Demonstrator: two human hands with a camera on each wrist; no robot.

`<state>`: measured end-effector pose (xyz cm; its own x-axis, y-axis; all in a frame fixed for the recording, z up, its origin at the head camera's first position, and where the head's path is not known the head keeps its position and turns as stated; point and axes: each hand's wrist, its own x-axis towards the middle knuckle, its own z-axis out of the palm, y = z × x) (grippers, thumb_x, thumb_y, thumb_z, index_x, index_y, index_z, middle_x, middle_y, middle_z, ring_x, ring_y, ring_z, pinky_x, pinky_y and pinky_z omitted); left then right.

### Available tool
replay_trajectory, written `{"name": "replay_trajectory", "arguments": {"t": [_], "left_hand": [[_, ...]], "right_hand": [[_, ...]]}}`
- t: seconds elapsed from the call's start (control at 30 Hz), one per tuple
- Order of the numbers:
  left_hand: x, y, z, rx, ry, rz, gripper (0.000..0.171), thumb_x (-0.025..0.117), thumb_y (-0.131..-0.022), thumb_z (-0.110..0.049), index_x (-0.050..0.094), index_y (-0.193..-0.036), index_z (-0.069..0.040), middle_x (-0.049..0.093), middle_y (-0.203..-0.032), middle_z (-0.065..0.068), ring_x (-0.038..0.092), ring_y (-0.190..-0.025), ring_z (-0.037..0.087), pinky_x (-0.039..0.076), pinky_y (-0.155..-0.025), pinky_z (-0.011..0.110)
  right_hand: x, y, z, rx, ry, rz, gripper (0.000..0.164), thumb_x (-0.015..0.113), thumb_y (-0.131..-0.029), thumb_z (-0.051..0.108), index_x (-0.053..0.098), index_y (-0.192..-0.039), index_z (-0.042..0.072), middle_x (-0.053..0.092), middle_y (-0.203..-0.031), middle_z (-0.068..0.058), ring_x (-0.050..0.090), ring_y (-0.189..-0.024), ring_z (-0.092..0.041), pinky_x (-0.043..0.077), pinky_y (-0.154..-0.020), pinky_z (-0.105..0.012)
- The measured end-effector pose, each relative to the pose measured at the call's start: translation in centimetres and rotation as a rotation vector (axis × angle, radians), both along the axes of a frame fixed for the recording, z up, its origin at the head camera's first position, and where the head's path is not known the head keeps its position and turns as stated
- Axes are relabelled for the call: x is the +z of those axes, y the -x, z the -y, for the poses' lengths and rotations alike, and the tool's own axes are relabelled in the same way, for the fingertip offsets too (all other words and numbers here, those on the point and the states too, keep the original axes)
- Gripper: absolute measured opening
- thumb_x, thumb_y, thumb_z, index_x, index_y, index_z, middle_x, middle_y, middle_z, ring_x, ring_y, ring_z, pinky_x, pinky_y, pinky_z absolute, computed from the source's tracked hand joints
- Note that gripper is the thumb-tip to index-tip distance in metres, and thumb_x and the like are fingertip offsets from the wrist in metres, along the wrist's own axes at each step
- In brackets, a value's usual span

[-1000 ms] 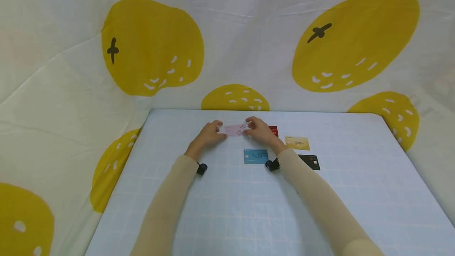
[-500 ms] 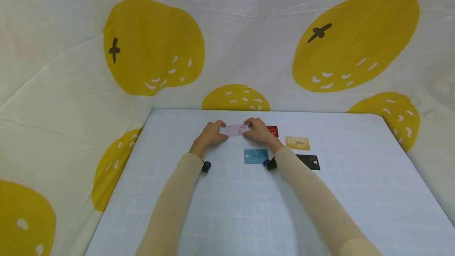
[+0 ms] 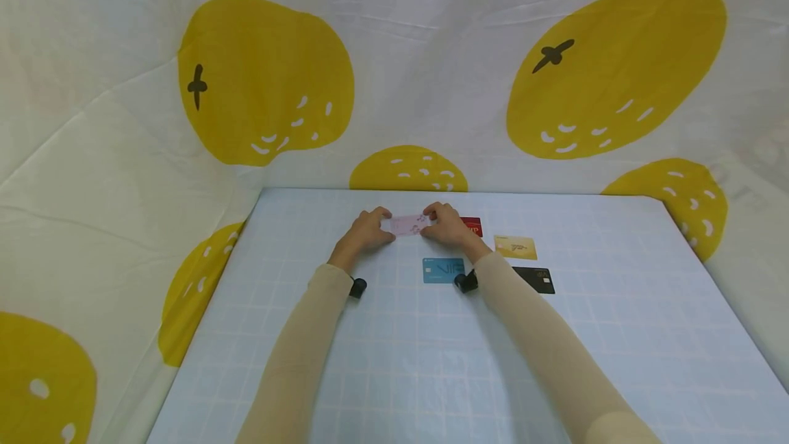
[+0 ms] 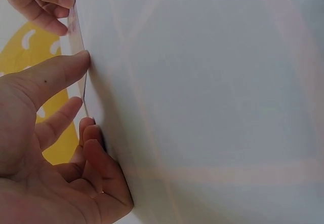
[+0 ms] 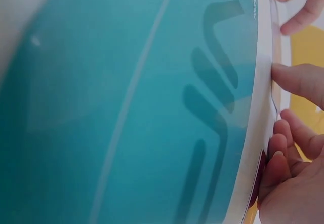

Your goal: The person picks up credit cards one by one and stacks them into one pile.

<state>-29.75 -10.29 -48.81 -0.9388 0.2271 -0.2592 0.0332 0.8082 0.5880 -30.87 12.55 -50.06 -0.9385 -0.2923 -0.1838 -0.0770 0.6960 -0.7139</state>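
Note:
A pale pink card (image 3: 408, 225) with small flower-like marks lies flat at the far middle of the table in the head view. My left hand (image 3: 366, 230) holds its left end between thumb and fingertips. At the other end, the thumb and fingertips of my right hand (image 3: 447, 227) grip the card in the same way. In the left wrist view the card's thin edge (image 4: 76, 37) runs between both hands, close over the tabletop. Beneath the right wrist, a blue VIP card (image 5: 152, 107) fills most of the right wrist view.
A red card (image 3: 473, 226) lies partly behind the right hand. To its right are a gold card (image 3: 516, 247) and a black card (image 3: 540, 281) partly covered by the right sleeve (image 3: 530, 314). The pale checked table (image 3: 407, 362) meets a fruit-print cloth (image 3: 425, 88) at the back.
Over the last second the left hand and forearm have shifted slightly right, closer round the pink card's left end. The right hand has barely moved, and the card stays in place.

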Motion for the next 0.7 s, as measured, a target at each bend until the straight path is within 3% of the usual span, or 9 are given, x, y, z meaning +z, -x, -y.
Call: {"name": "replay_trajectory", "arguments": {"t": [0.4, 0.7], "left_hand": [[-0.19, 0.02, 0.07, -0.004, -0.008, -0.009, 0.053, 0.073, -0.092, -0.025, 0.052, -0.139, -0.014, 0.056, -0.118, 0.015, 0.054, -0.107, 0.03, 0.045, -0.093, 0.046], [-0.82, -0.07, -0.74, 0.036, -0.091, -0.014, 0.051, 0.072, -0.092, -0.013, 0.048, -0.137, -0.007, 0.061, -0.119, 0.016, 0.056, -0.109, 0.031, 0.045, -0.097, 0.045]], "right_hand": [[-0.1, 0.27, 0.05, -0.008, 0.022, 0.02, 0.046, 0.07, -0.094, 0.018, 0.048, -0.134, 0.009, 0.049, -0.122, -0.012, 0.043, -0.113, -0.029, 0.042, -0.1, -0.043], [0.06, 0.27, 0.1, -0.026, 0.033, 0.034, 0.046, 0.071, -0.093, 0.017, 0.049, -0.133, 0.008, 0.053, -0.12, -0.012, 0.046, -0.111, -0.03, 0.043, -0.102, -0.044]]}}
